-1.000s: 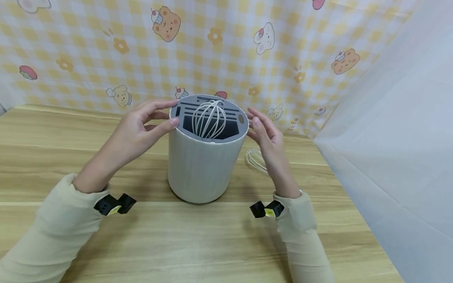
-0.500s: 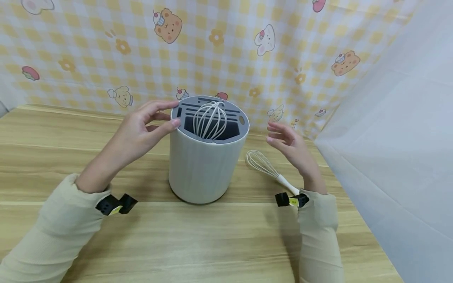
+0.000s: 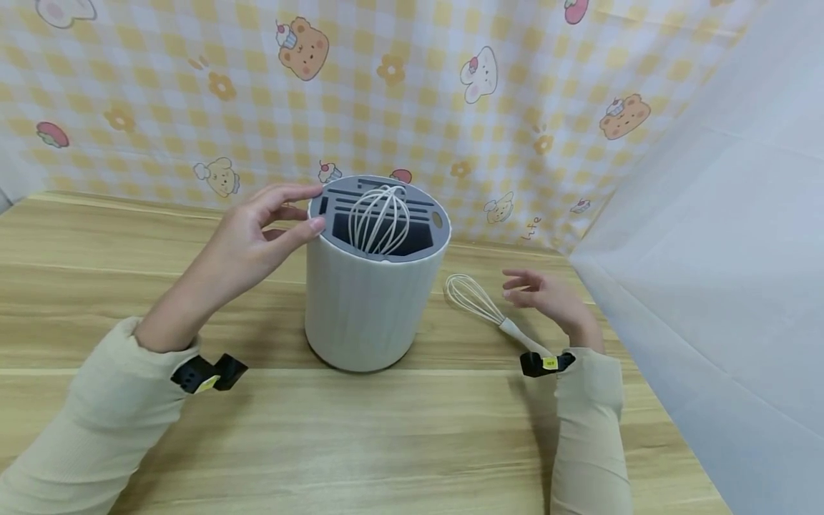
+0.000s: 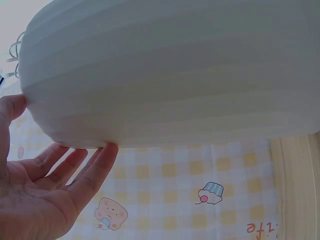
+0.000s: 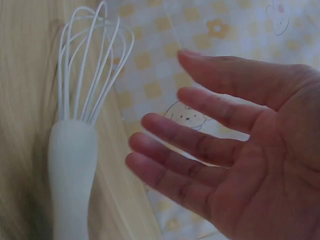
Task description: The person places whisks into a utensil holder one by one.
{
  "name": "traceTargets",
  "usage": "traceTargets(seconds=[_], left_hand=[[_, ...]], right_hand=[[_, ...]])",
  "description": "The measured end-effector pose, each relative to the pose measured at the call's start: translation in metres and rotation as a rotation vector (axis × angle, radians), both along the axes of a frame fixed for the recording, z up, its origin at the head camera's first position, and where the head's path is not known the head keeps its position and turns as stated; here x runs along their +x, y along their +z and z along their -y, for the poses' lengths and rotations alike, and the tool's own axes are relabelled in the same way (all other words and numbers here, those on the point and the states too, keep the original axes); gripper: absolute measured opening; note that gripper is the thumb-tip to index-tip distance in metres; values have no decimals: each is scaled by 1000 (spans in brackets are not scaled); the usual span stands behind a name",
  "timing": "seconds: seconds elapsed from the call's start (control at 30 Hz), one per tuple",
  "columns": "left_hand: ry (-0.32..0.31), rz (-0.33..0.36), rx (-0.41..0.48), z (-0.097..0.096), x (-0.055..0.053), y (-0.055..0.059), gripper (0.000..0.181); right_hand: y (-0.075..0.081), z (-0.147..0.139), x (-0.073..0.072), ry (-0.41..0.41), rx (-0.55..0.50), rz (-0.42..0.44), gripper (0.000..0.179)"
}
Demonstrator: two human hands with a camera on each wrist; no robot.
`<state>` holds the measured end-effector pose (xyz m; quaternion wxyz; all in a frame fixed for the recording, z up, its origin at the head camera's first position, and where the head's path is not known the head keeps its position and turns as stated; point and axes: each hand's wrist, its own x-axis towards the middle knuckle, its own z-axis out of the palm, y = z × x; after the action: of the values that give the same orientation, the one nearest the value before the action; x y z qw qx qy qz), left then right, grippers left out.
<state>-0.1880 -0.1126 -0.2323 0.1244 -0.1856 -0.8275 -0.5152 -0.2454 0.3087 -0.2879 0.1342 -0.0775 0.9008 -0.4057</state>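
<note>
A white utensil holder (image 3: 370, 307) with a grey slotted top stands upright on the table. Wire loops of one whisk (image 3: 380, 219) stick up from its large front slot; that whisk's handle is hidden inside. My left hand (image 3: 247, 225) touches the holder's left rim, thumb in front and fingers behind, as the left wrist view shows with extended fingertips (image 4: 111, 150) against its ribbed side. To the right lies a second whisk (image 3: 476, 297) with a white handle. My right hand (image 3: 550, 297) hovers beside it, fingers loosely extended and apart from it in the right wrist view.
The wooden table (image 3: 309, 443) runs back to a yellow checked curtain (image 3: 386, 107) with cartoon prints. A pale sheet (image 3: 721, 236) rises along the right side. Each sleeve cuff carries a small black wrist camera (image 3: 209, 372).
My right hand has left the holder's right rim and moved right and down, near the whisk on the table. The left hand has stayed at the left rim.
</note>
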Motion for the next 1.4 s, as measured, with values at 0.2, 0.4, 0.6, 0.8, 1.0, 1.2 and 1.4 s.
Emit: traceTargets(seconds=[0.2,0.4,0.6,0.8,1.0,1.2,1.4], left_hand=[[0,-4,-9,1,0,0,44],[-1,-2,-11,1,0,0,45],[0,-2,-13,1,-1,0,45],[0,-2,-9,0,-1,0,44],[-6,-12,-4,0,-1,-1,44],[-7,-12,-3,1,-1,-1,44],[-5,-5,-5,1,-1,-1,44]], right_hand=[[-17,-7,-5,42,32,130,54],[-28,-9,-8,74,94,189,48],[-29,-5,-7,83,155,201,41],[-28,0,-9,118,177,192,30],[-21,3,-7,101,231,126,35],[-3,6,-1,56,213,20,34],[21,15,10,-18,93,-105,34]])
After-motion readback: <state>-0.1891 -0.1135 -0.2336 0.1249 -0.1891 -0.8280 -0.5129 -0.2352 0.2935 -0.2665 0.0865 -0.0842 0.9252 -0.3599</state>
